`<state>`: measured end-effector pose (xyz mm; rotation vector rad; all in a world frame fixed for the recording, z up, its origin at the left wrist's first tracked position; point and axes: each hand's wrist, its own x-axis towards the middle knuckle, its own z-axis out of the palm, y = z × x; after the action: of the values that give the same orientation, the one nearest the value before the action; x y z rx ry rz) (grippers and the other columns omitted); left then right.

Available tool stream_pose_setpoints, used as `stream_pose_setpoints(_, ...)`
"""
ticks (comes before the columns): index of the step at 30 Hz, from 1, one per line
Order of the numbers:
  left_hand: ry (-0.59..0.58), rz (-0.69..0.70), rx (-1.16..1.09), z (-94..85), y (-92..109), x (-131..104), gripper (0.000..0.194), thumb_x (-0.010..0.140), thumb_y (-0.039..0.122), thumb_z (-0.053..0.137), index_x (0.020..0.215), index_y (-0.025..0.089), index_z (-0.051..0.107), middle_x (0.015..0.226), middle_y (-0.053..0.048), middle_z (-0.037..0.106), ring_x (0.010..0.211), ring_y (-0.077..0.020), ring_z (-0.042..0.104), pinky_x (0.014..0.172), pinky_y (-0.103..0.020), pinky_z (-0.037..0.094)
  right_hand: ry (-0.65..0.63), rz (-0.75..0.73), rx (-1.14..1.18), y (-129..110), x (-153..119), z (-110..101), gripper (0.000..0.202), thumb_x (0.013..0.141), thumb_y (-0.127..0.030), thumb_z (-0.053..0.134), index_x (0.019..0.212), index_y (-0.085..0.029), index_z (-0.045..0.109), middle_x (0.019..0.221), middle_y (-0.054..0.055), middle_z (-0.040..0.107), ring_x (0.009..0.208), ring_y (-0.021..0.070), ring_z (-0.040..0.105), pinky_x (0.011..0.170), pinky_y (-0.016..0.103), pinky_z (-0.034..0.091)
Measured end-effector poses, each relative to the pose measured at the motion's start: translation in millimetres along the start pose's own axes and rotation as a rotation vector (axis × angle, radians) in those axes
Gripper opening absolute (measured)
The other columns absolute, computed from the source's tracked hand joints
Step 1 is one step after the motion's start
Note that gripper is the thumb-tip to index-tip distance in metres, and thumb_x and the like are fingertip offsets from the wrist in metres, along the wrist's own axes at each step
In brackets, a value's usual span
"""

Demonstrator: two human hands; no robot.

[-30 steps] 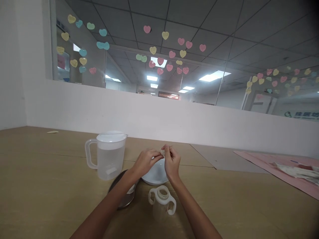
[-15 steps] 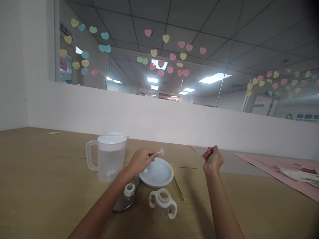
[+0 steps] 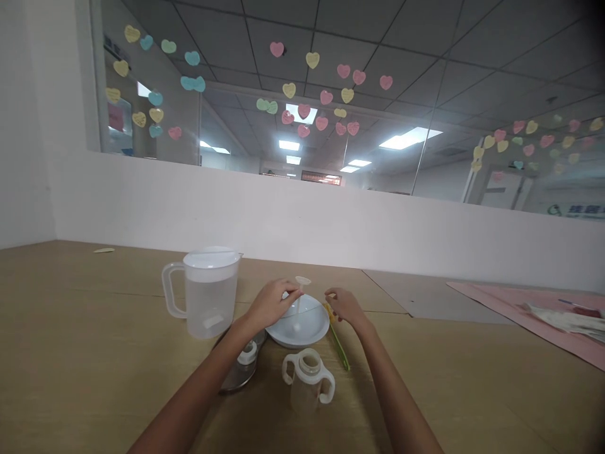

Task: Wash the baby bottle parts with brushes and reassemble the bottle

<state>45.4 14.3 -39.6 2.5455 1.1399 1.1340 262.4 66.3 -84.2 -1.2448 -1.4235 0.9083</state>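
Observation:
My left hand point(image 3: 275, 304) pinches a translucent straw piece point(image 3: 303, 281) with a flared disc top. Its tube hangs down over the white bowl point(image 3: 293, 340), where a small white ball shows below it. My right hand point(image 3: 346, 305) is at the bowl's right rim with fingers curled. A thin pale line crosses the bowl toward its fingertips; what they hold, if anything, is too small to name. A two-handled cup point(image 3: 308, 378) stands in front of the bowl with its top off. Beside the right hand lies a brush with a green handle point(image 3: 341, 350) and a yellow end.
A clear lidded pitcher point(image 3: 211, 296) holding water stands on the left. Partly under my left forearm lies a metal tray point(image 3: 236, 378) with a white-collared part point(image 3: 247, 353) on it. A pink sheet point(image 3: 491, 309) with white material lies at the far right. A wall with windows closes off the back.
My right hand has come in from the right to the bowl's rim. The straw piece in my left hand has turned upright, with its disc on top.

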Motion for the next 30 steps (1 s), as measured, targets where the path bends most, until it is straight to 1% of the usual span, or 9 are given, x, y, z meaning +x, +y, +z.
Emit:
stream_pose_setpoints(4,-0.005,-0.016,0.029,1.3,2.8,0.3,0.035,0.085,0.038,0.040,0.082,0.018,0.069,0.082,-0.005,0.066,0.078,-0.0170,0.056,0.071,-0.025,0.040,-0.114,-0.073,-0.023,-28.8,-18.1,12.7,0.015,0.062,-0.016,0.064,0.077,-0.018,0.066,0.077,0.002,0.065,0.055,0.0096,0.056,0.043,0.018,0.040)
stream_pose_setpoints(6,-0.020,-0.014,0.065,1.3,3.2,0.3,0.034,0.085,0.036,0.039,0.083,0.019,0.069,0.083,-0.005,0.066,0.079,-0.0169,0.056,0.071,-0.025,0.040,-0.440,-0.187,0.029,-43.1,-28.0,25.6,0.021,0.067,-0.024,0.063,0.087,-0.018,0.066,0.088,0.004,0.065,0.076,0.0141,0.059,0.058,0.022,0.048)
stream_pose_setpoints(8,-0.027,-0.025,0.133,1.5,3.1,0.2,0.029,0.084,0.031,0.042,0.086,0.020,0.069,0.085,-0.005,0.066,0.080,-0.0170,0.056,0.069,-0.024,0.039,-0.521,-0.254,0.078,-51.5,-33.8,38.3,0.026,0.070,-0.031,0.061,0.091,-0.016,0.065,0.090,0.004,0.064,0.084,0.0154,0.057,0.066,0.025,0.048)
stream_pose_setpoints(14,-0.089,-0.060,0.312,3.8,7.3,-1.6,0.028,0.084,0.033,0.042,0.085,0.022,0.068,0.082,-0.006,0.068,0.075,-0.0183,0.059,0.061,-0.024,0.035,-0.345,-0.137,0.314,-39.3,-25.3,52.0,0.031,0.069,-0.042,0.062,0.083,-0.014,0.063,0.081,0.004,0.064,0.076,0.0141,0.059,0.065,0.026,0.049)
stream_pose_setpoints(17,-0.188,-0.061,0.355,1.5,10.9,-3.2,0.031,0.083,0.037,0.042,0.081,0.022,0.069,0.075,-0.007,0.068,0.067,-0.0184,0.060,0.058,-0.024,0.035,-0.359,-0.039,0.322,-28.2,-18.6,49.7,0.028,0.068,-0.041,0.062,0.076,-0.014,0.060,0.073,0.002,0.063,0.069,0.0127,0.060,0.060,0.025,0.049)
stream_pose_setpoints(22,-0.369,-0.264,0.503,-9.4,2.8,-9.1,0.021,0.074,0.030,0.053,0.068,0.017,0.068,0.072,-0.011,0.067,0.067,-0.0212,0.061,0.059,-0.026,0.039,-0.433,-0.017,0.050,-15.7,-11.8,46.3,0.023,0.073,-0.035,0.057,0.082,-0.015,0.060,0.069,0.001,0.063,0.049,0.0072,0.052,0.040,0.016,0.037)
stream_pose_setpoints(25,-0.439,-0.357,0.526,-13.8,-8.9,-15.2,0.011,0.063,0.022,0.063,0.071,0.017,0.068,0.074,-0.010,0.068,0.068,-0.0219,0.062,0.059,-0.026,0.042,-0.423,-0.096,-0.320,-8.6,-9.3,44.1,0.022,0.076,-0.032,0.050,0.082,-0.016,0.064,0.062,0.000,0.062,0.044,0.0057,0.048,0.039,0.015,0.033)
stream_pose_setpoints(27,-0.486,-0.399,0.532,-14.0,-15.6,-18.0,0.021,0.056,0.019,0.067,0.076,0.019,0.068,0.078,-0.009,0.069,0.070,-0.0219,0.063,0.060,-0.026,0.044,-0.397,-0.127,-0.562,-2.4,-8.2,44.6,0.017,0.073,-0.028,0.053,0.072,-0.018,0.067,0.056,-0.001,0.061,0.046,0.0072,0.049,0.044,0.017,0.035)
stream_pose_setpoints(30,-0.562,-0.450,0.542,-9.8,-21.9,-18.4,0.037,0.046,0.015,0.072,0.082,0.019,0.068,0.084,-0.009,0.070,0.075,-0.0233,0.064,0.062,-0.026,0.046,-0.334,-0.104,-0.715,9.0,-7.7,51.2,0.006,0.059,-0.017,0.064,0.053,-0.018,0.065,0.054,0.002,0.062,0.059,0.0137,0.057,0.055,0.021,0.039)
